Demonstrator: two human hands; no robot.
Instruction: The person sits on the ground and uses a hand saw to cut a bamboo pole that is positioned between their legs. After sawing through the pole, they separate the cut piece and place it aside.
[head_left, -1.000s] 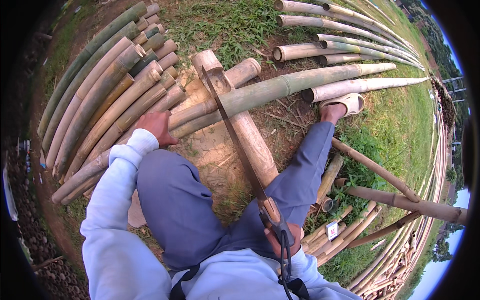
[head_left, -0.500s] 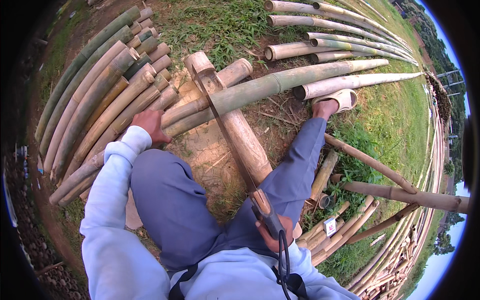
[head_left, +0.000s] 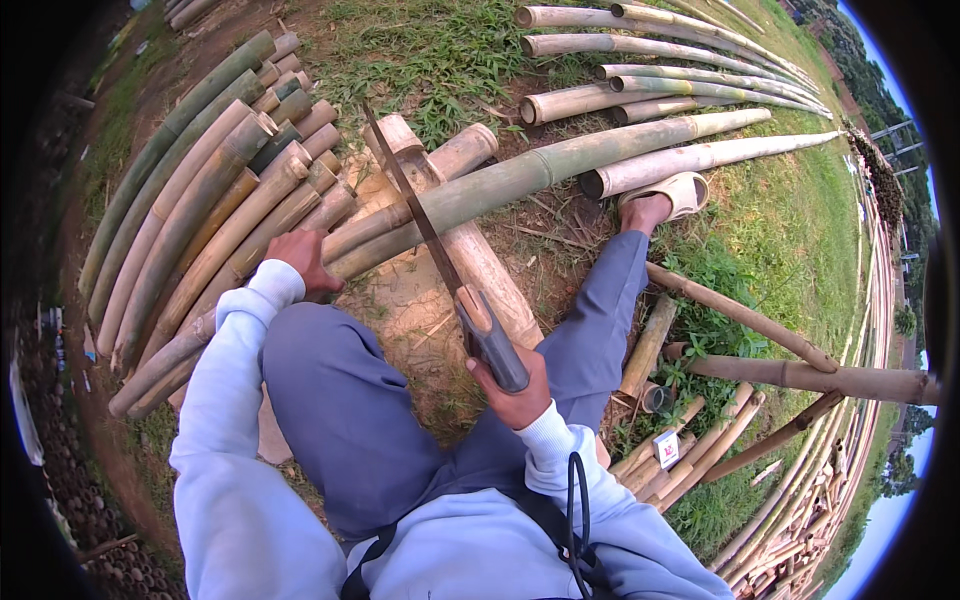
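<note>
Between the two hands, over a long bamboo pole (head_left: pixel 580 157), lies the blade of a hand saw (head_left: pixel 441 247). This blade is a thin, dark brown strip of metal, straight and narrow, pointing away to the upper left; whether its teeth are sunk in the pole, I cannot tell. The handle (head_left: pixel 490 335) has a reddish wooden part and, behind it, a smooth dark grip. The right hand (head_left: pixel 519 408) is closed around this grip. The left hand (head_left: pixel 300 258) bends over the bamboo at the left of the saw, half curled; its fingertips are hidden, so how firmly it holds cannot be told.

The pole is round and greyish green, with a ring-like node, and becomes paler toward its far end. Beside it, left of the blade, runs a light-brown bamboo piece (head_left: pixel 370 228). Under the pole passes a thick, pale log (head_left: pixel 490 280), worn on its surface and notched near its upper end. Farther left lie stacked bamboo stems (head_left: pixel 200 192), green, tan and brown.
</note>
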